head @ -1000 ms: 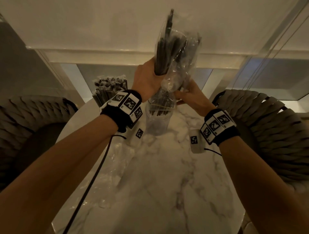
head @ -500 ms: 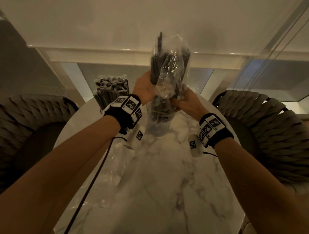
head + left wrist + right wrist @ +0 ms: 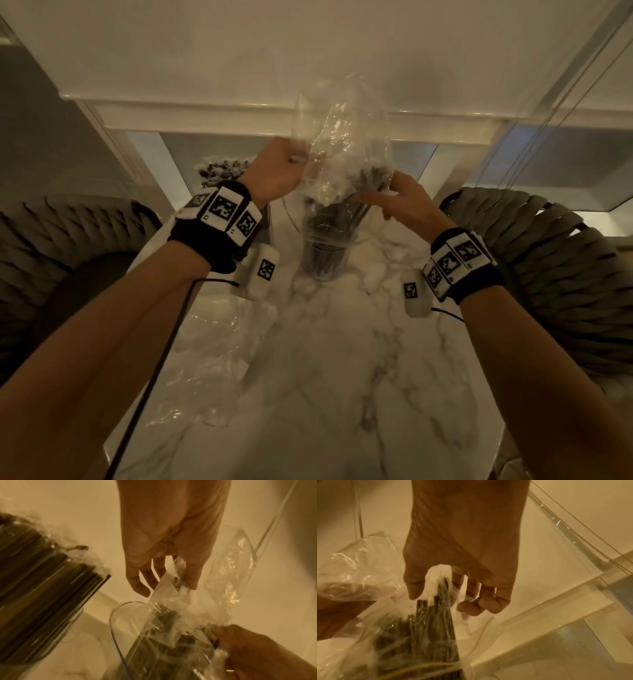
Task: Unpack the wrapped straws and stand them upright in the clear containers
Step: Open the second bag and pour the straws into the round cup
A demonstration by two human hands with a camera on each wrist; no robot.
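Head view takes in the whole marble bench (image 3: pixel 342 394): a clear container (image 3: pixel 323 253) stands on it with a bundle of dark straws (image 3: pixel 334 219) upright inside, and a clear plastic wrapper (image 3: pixel 342 144) rises above the container between both hands. Left of that container stands a second container (image 3: pixel 222 174), full of straws. A crumpled empty wrapper (image 3: pixel 212 359) lies on the bench nearer the person than the container, toward the left.

Left wrist view shows what the head view hides: the left hand (image 3: pixel 169 536) pinches the wrapper (image 3: pixel 173 588) between thumb and forefinger, the other fingers (image 3: pixel 137 585) loosely extended, just above the container's rim (image 3: pixel 118 609).

Right wrist view shows the right hand (image 3: pixel 462 555) with thumb and curled fingers (image 3: pixel 493 601) gripping the wrapper film at the straw tops (image 3: pixel 436 615), above the container.
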